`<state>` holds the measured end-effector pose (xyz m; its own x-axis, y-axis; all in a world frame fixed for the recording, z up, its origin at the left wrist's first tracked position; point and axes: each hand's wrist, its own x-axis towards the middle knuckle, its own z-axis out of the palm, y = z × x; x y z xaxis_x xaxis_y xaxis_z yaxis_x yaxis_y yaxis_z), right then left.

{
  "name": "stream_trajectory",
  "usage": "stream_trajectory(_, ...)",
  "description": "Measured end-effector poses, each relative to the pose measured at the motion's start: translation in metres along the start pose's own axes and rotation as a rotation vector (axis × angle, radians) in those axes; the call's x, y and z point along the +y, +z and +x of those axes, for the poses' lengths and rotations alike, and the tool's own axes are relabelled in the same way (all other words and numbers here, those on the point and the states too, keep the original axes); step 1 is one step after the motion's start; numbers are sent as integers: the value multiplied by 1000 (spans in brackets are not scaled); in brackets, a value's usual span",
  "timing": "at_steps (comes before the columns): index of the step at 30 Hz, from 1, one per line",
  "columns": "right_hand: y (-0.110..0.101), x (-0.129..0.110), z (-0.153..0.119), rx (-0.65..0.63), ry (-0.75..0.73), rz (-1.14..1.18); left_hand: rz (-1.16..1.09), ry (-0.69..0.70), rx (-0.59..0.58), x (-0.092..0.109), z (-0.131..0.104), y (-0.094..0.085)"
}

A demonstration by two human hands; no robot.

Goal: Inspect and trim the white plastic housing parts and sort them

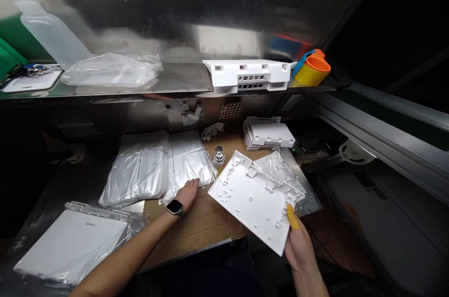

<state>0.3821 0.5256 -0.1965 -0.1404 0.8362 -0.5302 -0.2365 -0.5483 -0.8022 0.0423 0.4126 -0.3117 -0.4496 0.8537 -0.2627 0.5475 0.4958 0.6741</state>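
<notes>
At 12 o'clock of the view, a metal shelf (182, 77) is running across; at 6, a brown cardboard sheet (198, 229) is covering part of the work surface. At 8, two stacks of clear bags (140, 166) are lying side by side; farther out, a bagged panel (72, 243) is lying flat. At 5, the white panel (250, 201) is showing its tabbed face; the right hand (300, 241) is grasping its right edge, yellow-wrapped thumb on top. At 7, the left hand (187, 194) is touching the right-hand stack's near edge; whether its fingers are pinching, I cannot tell. At 6, a small metal-topped bottle (219, 157) is standing.
</notes>
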Motion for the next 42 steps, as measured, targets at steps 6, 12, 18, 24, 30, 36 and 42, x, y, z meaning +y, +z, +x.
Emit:
stream_trajectory(6,-3,8,-15,64,-59,-21,-91,-69,-49,-28,23,-15)
stream_trajectory(12,10,36,-18,122,-192,-119,-311,-109,-120,-43,37,-25)
stream_trajectory(18,40,73,-25,38,-375,-455,-370,-50,-135,-40,37,-30)
stream_trajectory(24,74,107,-22,-152,-566,-718,-147,39,-86,-21,34,-22)
stream_trajectory(30,78,131,-19,-116,-639,-806,119,187,-18,-2,29,-49)
stream_trajectory(36,80,135,-21,-53,-627,-772,280,132,167,8,37,-88)
stream_trajectory(42,85,136,-27,-35,-696,-638,196,254,25,20,48,-87)
